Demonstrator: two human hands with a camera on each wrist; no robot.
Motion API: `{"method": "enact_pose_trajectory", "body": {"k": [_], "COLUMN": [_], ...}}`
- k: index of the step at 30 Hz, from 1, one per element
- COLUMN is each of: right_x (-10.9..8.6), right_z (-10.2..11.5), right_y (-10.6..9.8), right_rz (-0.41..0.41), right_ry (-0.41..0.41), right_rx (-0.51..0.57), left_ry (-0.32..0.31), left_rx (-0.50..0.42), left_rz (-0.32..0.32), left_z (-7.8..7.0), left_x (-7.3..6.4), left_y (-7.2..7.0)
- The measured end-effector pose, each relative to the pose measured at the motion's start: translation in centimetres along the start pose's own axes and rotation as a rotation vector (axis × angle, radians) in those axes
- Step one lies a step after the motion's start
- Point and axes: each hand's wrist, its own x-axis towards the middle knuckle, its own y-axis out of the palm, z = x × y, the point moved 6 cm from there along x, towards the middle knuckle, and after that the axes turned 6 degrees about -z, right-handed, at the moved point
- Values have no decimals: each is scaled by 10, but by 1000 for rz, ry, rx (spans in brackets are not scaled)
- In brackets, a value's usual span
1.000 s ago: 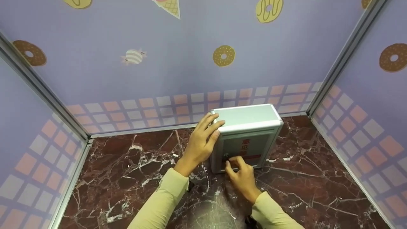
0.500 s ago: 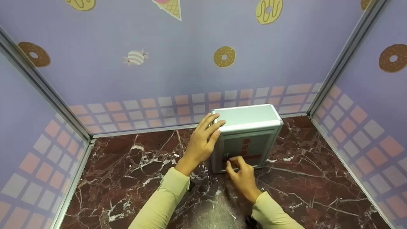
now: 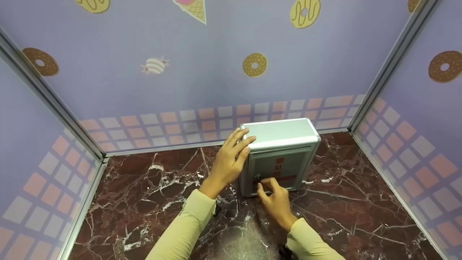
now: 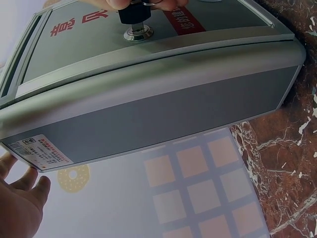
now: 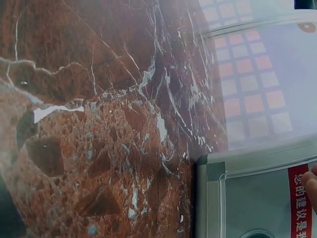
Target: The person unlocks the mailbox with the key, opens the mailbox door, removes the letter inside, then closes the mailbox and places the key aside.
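Note:
A silver-grey metal box point(image 3: 279, 131) with red characters on its front door stands upright on the marble surface. My left hand point(image 3: 227, 162) rests on its upper left corner, fingers extended over the top edge. In the left wrist view, that hand's fingertips point(image 4: 42, 186) touch the box near a white label point(image 4: 42, 151). My right hand point(image 3: 276, 200) pinches a key with a black head point(image 4: 134, 14) between thumb and index finger. The key sits in the round lock point(image 4: 138, 32) on the door. Only a fingertip point(image 5: 311, 191) shows in the right wrist view, over a red strip.
Dark red marble with white veins point(image 3: 144, 209) spreads around the box. Behind it rises a lilac wall point(image 3: 202, 79) printed with doughnuts and sweets. Side panels with metal frames point(image 3: 391, 63) close off left and right.
The head view has shifted very slightly. Both hands and the box hold their positions.

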Motion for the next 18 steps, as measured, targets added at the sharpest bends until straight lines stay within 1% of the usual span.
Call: {"method": "enact_pose_trajectory", "body": {"k": [10,18], "right_x": [-2,-4], "right_z": [1,1], "right_y": [-4,-6], "right_rz": [0,8], "right_ry": [-6,-47], "right_rx": [0,-3], "left_ry": [3,4], "left_rx": [-6,-9], "left_rz": [-7,-9], "left_z": [1,2], "left_x": [1,0], "left_y": [1,2]}}
